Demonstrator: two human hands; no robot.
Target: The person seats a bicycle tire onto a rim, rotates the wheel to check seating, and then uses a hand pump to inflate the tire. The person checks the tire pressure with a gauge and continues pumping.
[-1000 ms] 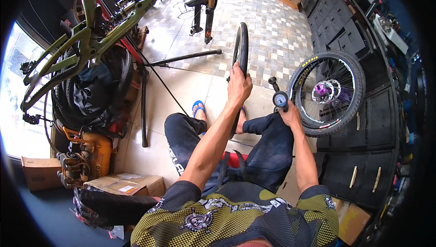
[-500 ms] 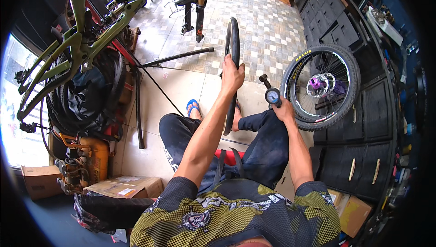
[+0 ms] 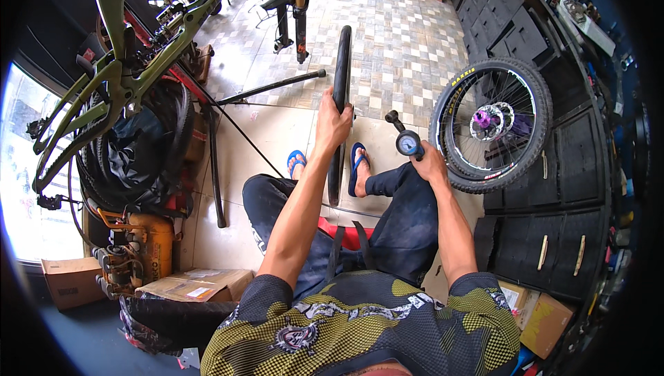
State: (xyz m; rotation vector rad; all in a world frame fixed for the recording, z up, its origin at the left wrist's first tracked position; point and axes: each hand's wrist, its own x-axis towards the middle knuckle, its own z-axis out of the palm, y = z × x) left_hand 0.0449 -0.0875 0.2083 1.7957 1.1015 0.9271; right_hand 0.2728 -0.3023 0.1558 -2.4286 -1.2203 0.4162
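A slim black wheel point(image 3: 339, 162) stands nearly edge-on to the view between the person's knees, above the pale plain-tiled part of the floor point(image 3: 238, 245), its top reaching over the edge where the small checkered tiles point(image 3: 408, 51) begin; whether its lower end rests on the floor I cannot tell. The left hand point(image 3: 334, 120) is closed around the tyre, fingers on its left side and thumb toward the right. Just to the right, over the right knee, the right hand point(image 3: 430, 163) is wrapped around an inflator with a round gauge point(image 3: 408, 143) — its dark head points up and left, apart from the wheel, and some fingertips are hidden. Two feet in blue flip-flops point(image 3: 358, 172) flank the wheel's lower part. Near the right hand, a knobbly-tyred wheel with a purple hub point(image 3: 487, 121) leans by the black cabinets point(image 3: 539, 189) along the floor's right edge. Ahead and to the left, a green bicycle frame point(image 3: 162, 58) with a gold-legged fork point(image 3: 301, 20) is held off the floor, black stand legs point(image 3: 277, 89) spreading beneath — and toward the floor's near left corner sit an orange compressor point(image 3: 155, 245) and a cardboard box point(image 3: 197, 285).
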